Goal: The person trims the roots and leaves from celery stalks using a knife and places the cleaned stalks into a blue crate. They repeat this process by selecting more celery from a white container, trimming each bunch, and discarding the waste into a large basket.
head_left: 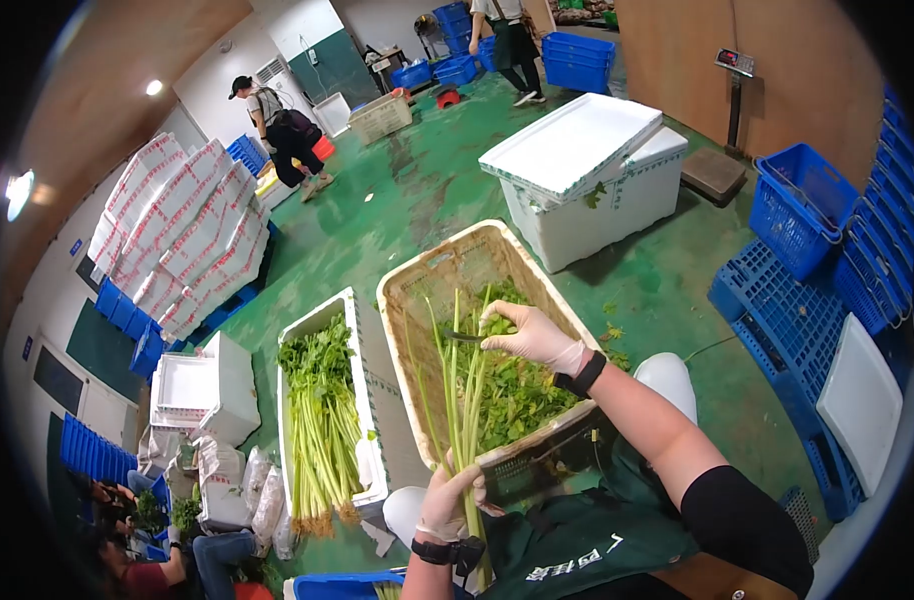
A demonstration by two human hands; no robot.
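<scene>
My gloved left hand (451, 507) is closed round a bunch of celery stalks (467, 420), which stands almost upright in front of me. Higher up, my gloved right hand (533, 337) pinches a small dark knife (465, 338), its blade lying across the upper stalks. Behind the stalks is a dirty cream crate (567, 285) with loose green celery leaves (522, 385) inside. To its left, a white foam box (370, 440) holds leafy celery (322, 420) with roots at the near end.
A lidded white foam box (597, 215) stands ahead on the green floor. At right are a floor scale (714, 176), a blue basket (802, 210) and a blue pallet (792, 340). Stacked foam boxes (182, 230) rise at left. Two people (277, 130) stand farther back; others sit lower left.
</scene>
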